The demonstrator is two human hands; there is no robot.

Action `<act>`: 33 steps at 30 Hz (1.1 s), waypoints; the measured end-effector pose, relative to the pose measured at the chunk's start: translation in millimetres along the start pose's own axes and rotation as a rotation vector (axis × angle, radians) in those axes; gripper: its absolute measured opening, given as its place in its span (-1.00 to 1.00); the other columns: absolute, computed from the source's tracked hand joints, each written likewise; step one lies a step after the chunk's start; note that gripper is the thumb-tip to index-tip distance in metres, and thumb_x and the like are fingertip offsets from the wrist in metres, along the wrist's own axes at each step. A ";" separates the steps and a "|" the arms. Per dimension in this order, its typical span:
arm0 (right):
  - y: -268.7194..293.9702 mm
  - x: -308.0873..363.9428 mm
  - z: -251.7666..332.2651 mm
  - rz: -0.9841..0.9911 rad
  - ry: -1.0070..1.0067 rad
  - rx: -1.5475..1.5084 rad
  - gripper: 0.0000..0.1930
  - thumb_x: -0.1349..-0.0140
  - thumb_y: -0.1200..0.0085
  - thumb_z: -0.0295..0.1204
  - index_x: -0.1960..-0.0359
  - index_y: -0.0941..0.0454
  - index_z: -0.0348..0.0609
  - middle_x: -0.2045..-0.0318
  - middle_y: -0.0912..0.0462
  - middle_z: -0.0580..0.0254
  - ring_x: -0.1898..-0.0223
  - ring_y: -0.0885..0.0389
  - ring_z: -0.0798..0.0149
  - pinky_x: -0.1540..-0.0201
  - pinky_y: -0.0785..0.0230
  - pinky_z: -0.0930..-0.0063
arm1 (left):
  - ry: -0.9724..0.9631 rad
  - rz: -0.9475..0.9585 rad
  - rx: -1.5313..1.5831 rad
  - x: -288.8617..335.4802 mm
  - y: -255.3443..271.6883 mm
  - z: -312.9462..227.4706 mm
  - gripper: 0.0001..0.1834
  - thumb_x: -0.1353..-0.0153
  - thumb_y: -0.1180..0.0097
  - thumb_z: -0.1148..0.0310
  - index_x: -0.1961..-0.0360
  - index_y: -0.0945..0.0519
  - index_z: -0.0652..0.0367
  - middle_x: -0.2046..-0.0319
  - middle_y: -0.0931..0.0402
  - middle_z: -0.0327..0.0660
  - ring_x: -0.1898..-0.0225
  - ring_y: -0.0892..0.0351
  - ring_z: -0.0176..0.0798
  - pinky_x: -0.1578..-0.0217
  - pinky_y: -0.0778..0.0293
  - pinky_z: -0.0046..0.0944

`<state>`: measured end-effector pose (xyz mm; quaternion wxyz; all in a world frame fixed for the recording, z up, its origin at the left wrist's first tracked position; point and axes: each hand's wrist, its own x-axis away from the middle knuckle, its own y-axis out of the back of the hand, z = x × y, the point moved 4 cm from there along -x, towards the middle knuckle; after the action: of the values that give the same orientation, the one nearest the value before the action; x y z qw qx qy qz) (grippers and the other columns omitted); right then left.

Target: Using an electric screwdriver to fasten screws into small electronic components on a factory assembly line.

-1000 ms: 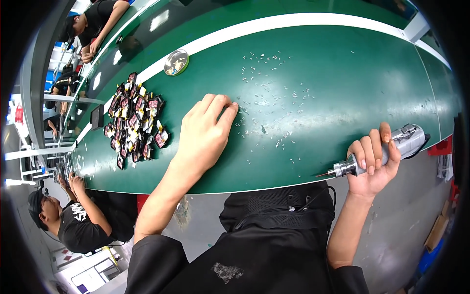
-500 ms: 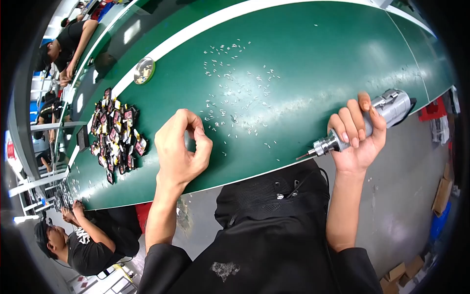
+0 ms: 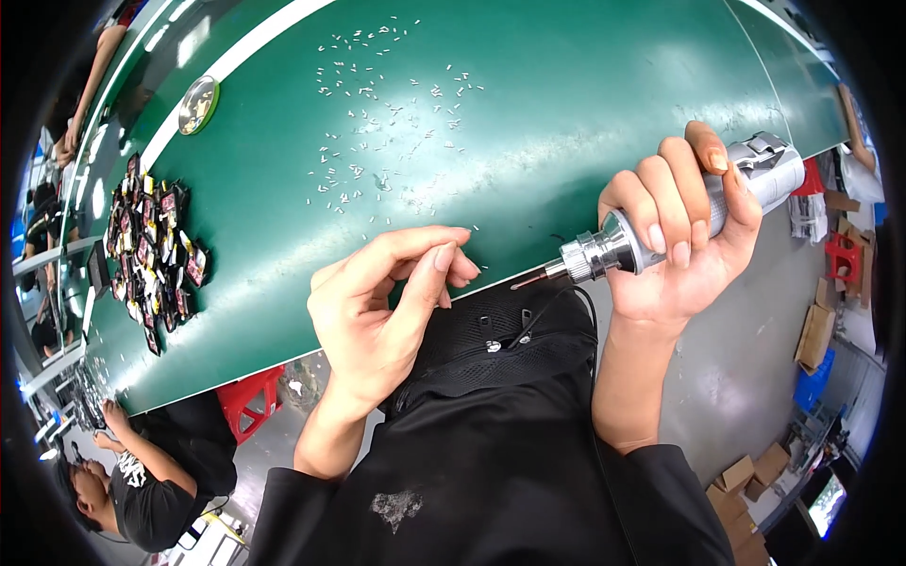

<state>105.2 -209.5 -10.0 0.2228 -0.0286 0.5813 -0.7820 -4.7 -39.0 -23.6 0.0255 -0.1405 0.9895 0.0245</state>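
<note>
My right hand (image 3: 675, 226) is wrapped round a silver electric screwdriver (image 3: 774, 174). Its thin bit points left, just off the table's near edge. Left of that tip, my left hand (image 3: 368, 307) hovers at the edge with thumb and forefinger pinched together; whatever lies between them is too small to make out. Many tiny whitish slivers (image 3: 385, 179) are scattered over the green table (image 3: 585, 104) beyond my left hand. A heap of small black parts (image 3: 151, 255) with red and yellow patches lies to the left.
A round green-rimmed dish (image 3: 199, 106) holding small yellowish bits stands at the far left. A co-worker (image 3: 156, 491) sits at the lower left by a red stool (image 3: 250, 404). Cardboard boxes (image 3: 746, 481) are on the floor at right. A dark cord hangs near my lap.
My left hand has moved toward the screwdriver's tip, its fingers now pointing right. The screwdriver has come nearer to that hand. The whole view has shifted, moving the table items left.
</note>
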 end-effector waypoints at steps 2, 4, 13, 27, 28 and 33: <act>-7.2 0.5 -0.8 -0.007 0.034 0.017 -0.90 -0.26 0.10 -0.42 0.33 -0.35 -0.18 0.75 -0.23 0.46 0.76 -0.19 0.52 0.57 -0.18 0.58 | 0.007 -0.005 0.026 2.4 -5.2 1.2 -0.88 -0.17 -0.10 0.67 0.27 -0.61 0.42 0.46 -0.63 -0.11 0.47 -0.60 -0.42 0.52 -0.46 -0.52; -14.4 1.6 0.0 -0.022 0.087 0.020 -0.89 -0.25 0.10 -0.42 0.34 -0.36 -0.19 0.75 -0.24 0.45 0.77 -0.20 0.51 0.57 -0.18 0.57 | 0.004 0.002 0.058 4.1 -9.8 1.3 -0.89 -0.16 -0.10 0.68 0.28 -0.61 0.43 0.46 -0.63 -0.08 0.46 -0.60 -0.40 0.53 -0.45 -0.52; -24.1 2.8 0.0 -0.066 0.171 0.005 -0.88 -0.23 0.09 -0.42 0.33 -0.37 -0.22 0.73 -0.25 0.44 0.75 -0.23 0.48 0.53 -0.19 0.54 | 0.081 0.098 0.431 3.7 -16.9 5.0 -0.89 -0.24 -0.05 0.59 0.33 -0.57 0.47 0.45 -0.58 -0.01 0.52 -0.51 -0.37 0.53 -0.41 -0.46; -22.1 5.0 -3.7 -0.062 0.146 -0.014 -0.90 -0.23 0.09 -0.44 0.33 -0.35 -0.22 0.74 -0.24 0.44 0.77 -0.21 0.50 0.56 -0.17 0.55 | 0.126 0.234 0.617 4.4 -22.9 7.6 -0.82 -0.30 -0.01 0.48 0.35 -0.53 0.44 0.42 -0.52 -0.01 0.50 -0.47 -0.37 0.52 -0.40 -0.44; -22.4 5.3 -3.2 -0.057 0.143 -0.007 -0.89 -0.22 0.09 -0.44 0.33 -0.35 -0.22 0.74 -0.24 0.44 0.77 -0.21 0.50 0.56 -0.17 0.55 | 0.147 0.236 0.644 4.4 -24.0 7.8 -0.82 -0.30 -0.01 0.48 0.36 -0.53 0.43 0.43 -0.53 -0.04 0.51 -0.47 -0.37 0.53 -0.40 -0.44; -22.6 9.2 -2.4 -0.066 0.155 0.018 -0.89 -0.22 0.08 -0.43 0.33 -0.35 -0.22 0.75 -0.23 0.45 0.77 -0.20 0.50 0.57 -0.17 0.56 | 0.148 0.227 0.427 5.7 -21.0 1.7 -0.84 -0.30 0.02 0.53 0.40 -0.54 0.38 0.46 -0.53 -0.15 0.50 -0.50 -0.41 0.52 -0.40 -0.47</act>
<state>89.0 -205.7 8.1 0.1513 0.0150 0.5886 -0.7940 -4.2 -60.7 -26.5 -0.0210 -0.0212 0.9808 -0.1927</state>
